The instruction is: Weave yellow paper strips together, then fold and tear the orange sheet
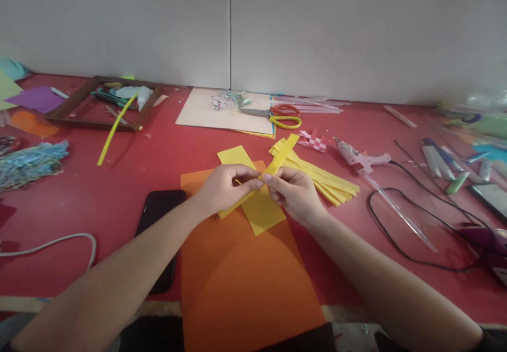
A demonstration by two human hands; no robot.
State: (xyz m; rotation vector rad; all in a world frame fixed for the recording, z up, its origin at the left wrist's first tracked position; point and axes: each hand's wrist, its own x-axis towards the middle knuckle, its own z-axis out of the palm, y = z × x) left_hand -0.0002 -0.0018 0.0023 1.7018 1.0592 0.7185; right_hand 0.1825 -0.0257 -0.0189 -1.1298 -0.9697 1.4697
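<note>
Both hands meet over an orange paper sheet (245, 278) at the table's front. My left hand (229, 185) pinches a yellow paper strip (285, 154) with thumb and fingers. My right hand (295, 191) grips the same strip, thumb on top, close to the left fingertips. The strip slants up to the right beyond the fingers, and part of it is hidden by them. Under the hands lies a wider yellow paper piece (263, 212) on the orange sheet. A bundle of cut yellow strips (332, 180) rests just right of my right hand.
A black phone (160, 220) lies under my left forearm. Scissors (277, 114) rest on pale paper (198, 111) at the back. Right of the strips are a pink glue gun (358, 159) and its black cord (372, 212). A brown tray (75, 103) holds a glue bottle (144, 95).
</note>
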